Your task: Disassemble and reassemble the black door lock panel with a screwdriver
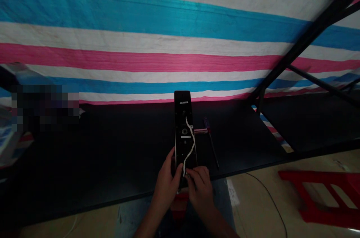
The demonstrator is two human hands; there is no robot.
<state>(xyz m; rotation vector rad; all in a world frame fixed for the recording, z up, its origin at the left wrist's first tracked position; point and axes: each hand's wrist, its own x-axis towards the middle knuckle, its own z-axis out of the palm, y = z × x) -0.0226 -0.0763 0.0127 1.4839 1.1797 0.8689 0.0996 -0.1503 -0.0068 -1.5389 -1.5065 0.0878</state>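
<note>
A long black panel [184,133] lies lengthwise on the black table [118,148], its near end at the table's front edge. A white cable [192,136] runs down its face from the middle to the near end. My left hand [166,185] grips the panel's near left edge, thumb on its face. My right hand [200,187] has its fingers curled at the cable's lower end, pinching something small there that I cannot make out.
A screwdriver [209,138] with a pink and purple handle lies on the table just right of the panel. A striped pink, blue and white tarp [168,35] hangs behind. A red stool [323,196] stands on the floor at right. Black frame bars [306,35] slant at right.
</note>
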